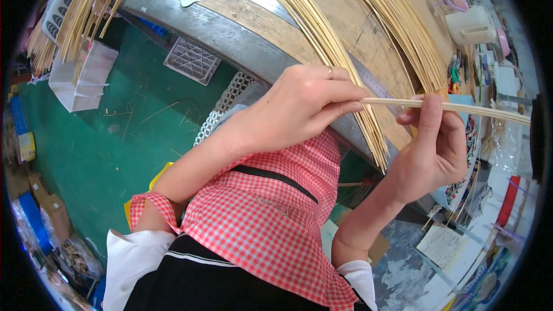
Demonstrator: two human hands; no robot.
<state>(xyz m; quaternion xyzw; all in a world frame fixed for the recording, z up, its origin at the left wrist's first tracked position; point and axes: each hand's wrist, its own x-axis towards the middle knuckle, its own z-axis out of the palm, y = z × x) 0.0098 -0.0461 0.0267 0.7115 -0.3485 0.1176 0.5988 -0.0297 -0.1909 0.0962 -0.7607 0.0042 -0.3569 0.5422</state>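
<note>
A thin bundle of pale bamboo strips (397, 102) stretches sideways between my hands and runs on to the right edge. My left hand (305, 103), with a ring on one finger, pinches its left end between thumb and fingers. Farther along, my right hand (432, 144) grips the same strips between thumb and forefinger, its other fingers curled. Beneath and behind them, a long bundle of bamboo strips (322, 37) lies across the wooden table (357, 29), its near ends past the table edge. Another bundle of strips (397, 11) lies to its right.
A metal edge (213, 34) borders the table. At the far left, bamboo pieces (92, 11) lie in a white basket above a white bin (86, 75). A grey crate (192, 60) stands on the green floor. A white jug (469, 25) and tools (455, 72) are at the right.
</note>
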